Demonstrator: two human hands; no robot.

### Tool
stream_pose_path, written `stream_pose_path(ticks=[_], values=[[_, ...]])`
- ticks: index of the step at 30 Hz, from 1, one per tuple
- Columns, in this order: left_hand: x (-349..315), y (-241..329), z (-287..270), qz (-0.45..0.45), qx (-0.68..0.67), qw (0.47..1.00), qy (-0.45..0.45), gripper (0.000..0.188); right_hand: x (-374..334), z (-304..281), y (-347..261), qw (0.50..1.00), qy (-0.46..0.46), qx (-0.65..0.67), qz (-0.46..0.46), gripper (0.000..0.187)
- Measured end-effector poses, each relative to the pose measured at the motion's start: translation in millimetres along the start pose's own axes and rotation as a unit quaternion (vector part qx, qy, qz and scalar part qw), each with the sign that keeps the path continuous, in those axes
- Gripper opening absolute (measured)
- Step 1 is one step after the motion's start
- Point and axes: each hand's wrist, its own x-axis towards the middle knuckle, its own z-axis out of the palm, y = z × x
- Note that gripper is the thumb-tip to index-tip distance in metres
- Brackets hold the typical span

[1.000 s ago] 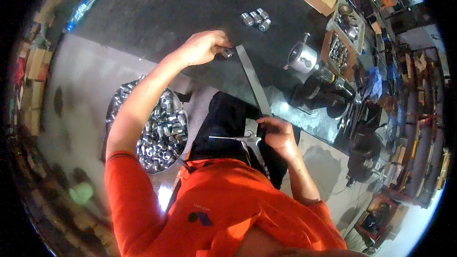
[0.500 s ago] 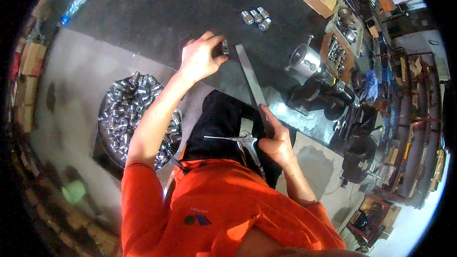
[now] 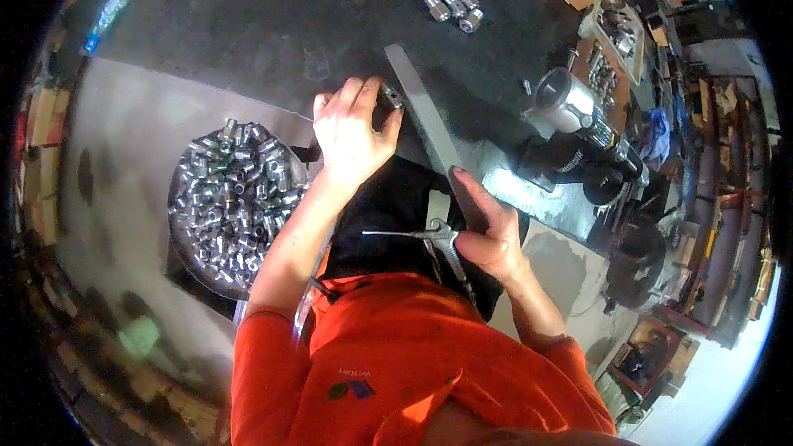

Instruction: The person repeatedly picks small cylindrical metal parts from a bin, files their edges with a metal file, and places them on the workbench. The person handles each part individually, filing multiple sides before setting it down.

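My left hand (image 3: 351,128) pinches a small metal fitting (image 3: 392,97) between thumb and fingers, over the near edge of the dark tabletop. Right beside the fitting runs a long flat file (image 3: 425,109); I cannot tell whether the two touch. My right hand (image 3: 493,235) is wrapped round the file's near end, the index finger stretched along it. The file points away from me and slightly left. Below the right hand, a silver air blow gun (image 3: 441,236) with a thin nozzle lies across my lap.
A round basin heaped with metal fittings (image 3: 235,198) stands at my left. Several more fittings (image 3: 453,8) sit grouped on the dark tabletop (image 3: 248,25). To the right are a silver cylindrical tool (image 3: 566,101), a tray of metal parts (image 3: 615,33) and a blue cloth (image 3: 658,132).
The file has slid forward past the fitting, its far end now well beyond my left hand. My left hand has come a little nearer to me. The whole view has shifted slightly.
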Motion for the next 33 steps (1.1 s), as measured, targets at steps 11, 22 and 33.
stream_pose_path(ticks=[11,22,33], values=[[-7,2,11,0.003,0.010,0.998,0.057,0.051,13,5,4,0.998,-0.047,-0.035,-0.011,0.082],[-9,-2,12,0.010,0.001,0.996,0.094,0.050,18,6,7,0.991,-0.017,-0.091,-0.097,0.084],[-7,2,12,-0.012,-0.017,0.997,0.075,0.050,24,8,4,0.989,-0.030,-0.131,-0.061,0.084]])
